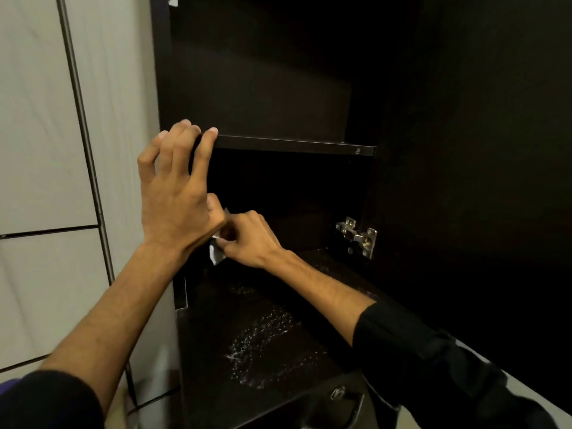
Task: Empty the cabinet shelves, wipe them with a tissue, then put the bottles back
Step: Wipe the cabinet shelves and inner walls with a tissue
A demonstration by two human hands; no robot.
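— Gripping?
— Left hand (178, 193) hooking curled fingertips over upper shelf (294, 145) edge; right hand (252, 239) pinching crumpled tissue (215, 254) against the lower compartment's left wall.
— Surroundings?
— Dark cabinet (464, 119), speckled lower shelf (266, 342), silver hinge (359, 235), pale tiled wall (40, 150) alongside.

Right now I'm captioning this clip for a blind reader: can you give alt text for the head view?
A right hand holds a crumpled tissue inside an open dark cabinet, while the left hand has its fingertips hooked over the front edge of the upper shelf. No bottles are visible; the lower shelf shows a glistening speckled patch.
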